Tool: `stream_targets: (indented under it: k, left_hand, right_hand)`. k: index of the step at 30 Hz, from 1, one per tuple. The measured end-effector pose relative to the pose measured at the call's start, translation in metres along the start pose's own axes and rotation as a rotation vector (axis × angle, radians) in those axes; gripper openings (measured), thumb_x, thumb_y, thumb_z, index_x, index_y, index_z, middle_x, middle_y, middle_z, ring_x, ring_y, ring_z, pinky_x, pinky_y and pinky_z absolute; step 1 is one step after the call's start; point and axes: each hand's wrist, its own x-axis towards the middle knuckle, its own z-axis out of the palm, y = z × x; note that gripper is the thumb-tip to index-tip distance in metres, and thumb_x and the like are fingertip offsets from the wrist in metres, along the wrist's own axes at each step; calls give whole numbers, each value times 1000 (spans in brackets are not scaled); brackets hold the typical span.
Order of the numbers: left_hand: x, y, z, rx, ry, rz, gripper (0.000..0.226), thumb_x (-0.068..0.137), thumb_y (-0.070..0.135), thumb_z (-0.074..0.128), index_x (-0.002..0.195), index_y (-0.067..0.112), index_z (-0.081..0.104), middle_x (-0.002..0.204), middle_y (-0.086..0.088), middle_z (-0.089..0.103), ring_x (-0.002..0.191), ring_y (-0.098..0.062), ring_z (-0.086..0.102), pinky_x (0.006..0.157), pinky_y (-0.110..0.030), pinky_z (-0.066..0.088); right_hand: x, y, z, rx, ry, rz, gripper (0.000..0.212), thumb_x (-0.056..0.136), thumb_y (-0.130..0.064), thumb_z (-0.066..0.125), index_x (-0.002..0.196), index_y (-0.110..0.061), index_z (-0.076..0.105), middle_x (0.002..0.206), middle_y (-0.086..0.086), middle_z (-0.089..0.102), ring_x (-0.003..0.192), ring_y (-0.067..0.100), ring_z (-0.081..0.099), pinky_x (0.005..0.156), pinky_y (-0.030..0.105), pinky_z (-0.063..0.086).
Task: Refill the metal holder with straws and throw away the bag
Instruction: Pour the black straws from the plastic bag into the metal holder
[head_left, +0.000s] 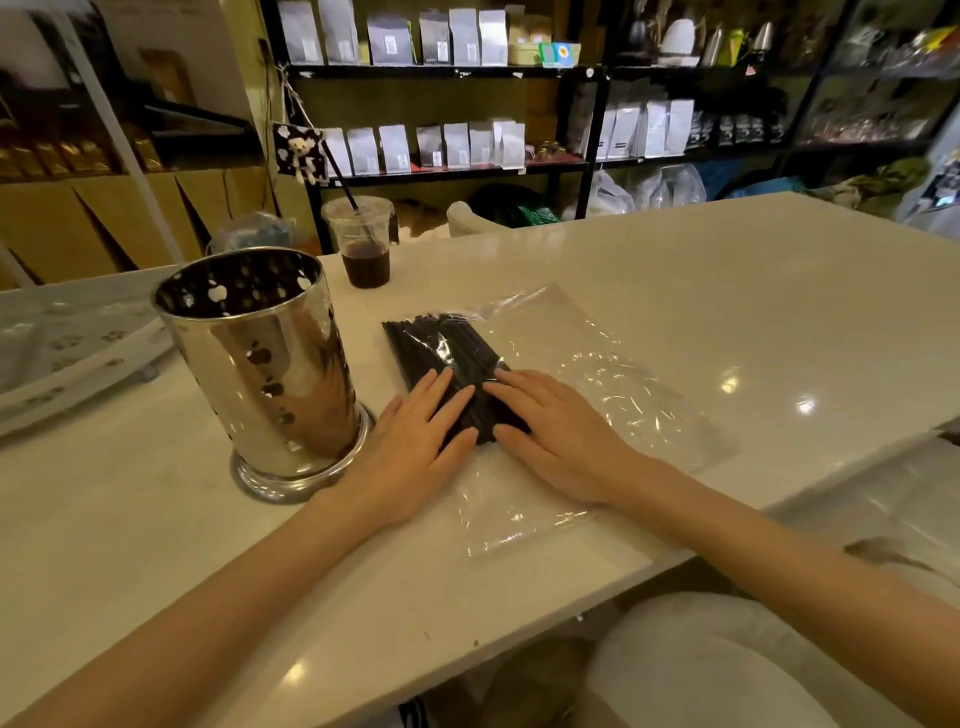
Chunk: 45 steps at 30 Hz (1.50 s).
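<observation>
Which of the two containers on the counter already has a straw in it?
The plastic cup of dark drink at the back: one black straw sticks out of its lid. The metal holder beside the left hand shows none.

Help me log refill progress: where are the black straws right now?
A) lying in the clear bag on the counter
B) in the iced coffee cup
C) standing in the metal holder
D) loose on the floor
A: the black straws lie flat inside the clear plastic bag under both hands.
</observation>
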Motion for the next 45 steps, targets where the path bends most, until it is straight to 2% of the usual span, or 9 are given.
stream_targets:
  k: [4,8,11,15,22,31,37,42,45]
  left_hand:
    - [0,-2,4,10,5,11,65,87,58,15,144,27,9,157,1,1,143,-13,-4,118,-38,7]
    - [-3,-2,4,-1,48,59,78,75,61,5,144,25,10,157,0,1,142,-11,-4,117,-35,7]
    - [-4,-6,5,25,29,109,74,78,57,3,144,25,10,157,0,2,139,-6,-7,117,-38,9]
    - [-3,-7,6,47,-5,123,74,77,57,2,144,26,7,157,1,0,140,-7,-8,118,-39,9]
    - [-3,-6,5,45,-22,108,75,76,59,0,144,28,5,157,4,-1,134,0,-13,118,-37,5]
    - [-5,-6,4,94,-35,146,75,74,67,4,141,34,0,157,3,-2,139,-6,-10,117,-38,5]
    - [-6,-6,3,146,-63,181,79,64,77,-13,135,44,-8,156,3,-6,135,-3,-16,114,-36,-3]
    - [-5,-4,2,157,-67,175,80,60,80,-16,133,46,-10,156,5,-6,135,-3,-16,114,-37,-3]
    - [-4,-5,5,142,-57,179,79,64,79,-10,135,45,-5,156,4,-4,136,-3,-14,114,-38,-2]
  right_hand:
    - [-4,1,5,0,3,30,64,89,-51,22,142,-16,31,151,5,31,140,19,23,113,26,9]
    - [-18,-18,-3,68,182,-183,39,90,-29,41,118,-10,59,127,10,59,121,18,45,105,27,29]
    - [-33,-32,0,150,110,-292,28,89,-21,49,110,-10,63,122,10,60,112,19,48,97,27,37]
    - [-38,-34,8,193,-11,-249,34,90,-23,48,120,-10,57,132,9,52,115,19,47,98,25,37]
    - [-43,-39,11,21,31,-269,35,90,-25,42,114,-10,62,110,8,64,99,20,53,85,30,44]
    - [-35,-44,10,197,113,-147,12,85,-16,58,91,-15,68,95,0,68,86,14,56,77,26,45]
    - [-42,-44,8,221,183,-117,12,86,-14,54,88,-11,65,87,4,67,79,7,45,72,17,34]
    - [-52,-49,-2,269,311,-137,19,88,-17,48,89,-7,64,86,6,66,82,10,49,74,18,39]
    - [-67,-45,-8,283,365,-117,21,90,-21,48,91,-9,65,91,7,66,86,14,57,74,26,48]
